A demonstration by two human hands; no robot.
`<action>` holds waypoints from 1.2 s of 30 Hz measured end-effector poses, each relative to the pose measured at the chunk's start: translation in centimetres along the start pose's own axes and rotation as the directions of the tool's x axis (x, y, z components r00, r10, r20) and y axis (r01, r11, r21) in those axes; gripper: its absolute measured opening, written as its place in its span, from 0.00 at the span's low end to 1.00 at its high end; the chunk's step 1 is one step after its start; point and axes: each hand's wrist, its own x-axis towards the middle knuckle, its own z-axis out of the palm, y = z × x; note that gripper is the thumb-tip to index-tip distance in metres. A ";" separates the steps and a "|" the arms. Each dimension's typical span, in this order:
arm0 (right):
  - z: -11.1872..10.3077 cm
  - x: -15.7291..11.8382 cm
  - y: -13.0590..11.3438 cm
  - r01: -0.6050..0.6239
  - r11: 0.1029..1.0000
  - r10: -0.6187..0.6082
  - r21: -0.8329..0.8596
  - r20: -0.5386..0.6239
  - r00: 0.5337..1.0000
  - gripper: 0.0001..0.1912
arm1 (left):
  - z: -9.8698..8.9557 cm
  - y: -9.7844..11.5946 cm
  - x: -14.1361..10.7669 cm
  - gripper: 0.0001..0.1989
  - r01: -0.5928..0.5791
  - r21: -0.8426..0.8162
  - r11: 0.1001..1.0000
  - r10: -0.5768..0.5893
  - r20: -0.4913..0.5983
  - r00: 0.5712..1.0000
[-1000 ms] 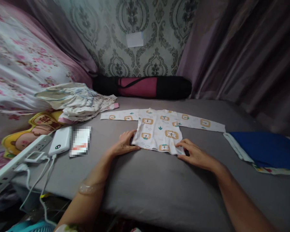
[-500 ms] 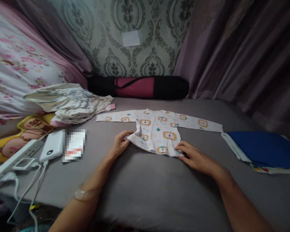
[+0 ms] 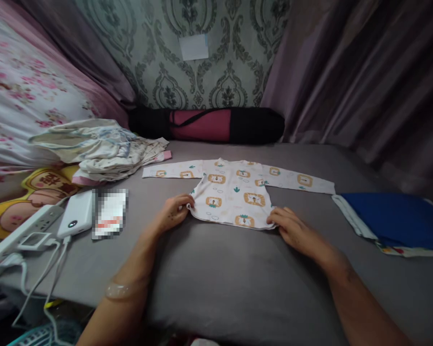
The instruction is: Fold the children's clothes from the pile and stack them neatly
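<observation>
A small white long-sleeved shirt (image 3: 234, 192) with orange lion faces and green leaves lies flat on the grey sheet (image 3: 216, 274), its sleeves stretched out to both sides and its hem towards me. My left hand (image 3: 173, 212) pinches the left bottom corner of the hem between thumb and fingers. At the right bottom corner, my right hand (image 3: 292, 229) also grips the hem, thumb underneath and fingers on top. The cloth between the two hands looks spread and fairly smooth. A clear bangle (image 3: 120, 290) circles my left wrist.
Rumpled light clothes (image 3: 104, 149) are heaped at the left. Nearer stand a yellow cartoon cushion (image 3: 14, 216), a power strip (image 3: 39, 223), a white power bank (image 3: 77, 214) with cables, and a blurred packet (image 3: 110, 214). Folded blue cloth (image 3: 400, 221) lies right; a black-and-pink bag (image 3: 202, 126) lies behind.
The hem has been pulled wider and the shirt's body looks smoother. My left hand moved slightly left, my right hand slightly right and up. The view has shifted a little.
</observation>
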 end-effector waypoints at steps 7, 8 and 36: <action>-0.8 0.2 -0.4 -0.132 0.990 0.128 0.051 0.076 0.989 0.14 | -0.6 -0.2 0.0 0.15 0.152 -0.083 0.985 -0.147 0.059 0.987; -0.9 0.2 -0.5 -0.150 0.986 0.143 0.073 0.088 0.986 0.14 | -0.6 -0.2 0.0 0.15 0.188 -0.098 0.977 -0.183 0.059 0.981; -1.0 9.2 7.4 -0.315 0.796 0.287 -0.517 -0.137 0.948 0.20 | 1.0 -1.6 0.0 0.14 0.033 0.098 0.995 -0.040 0.079 0.996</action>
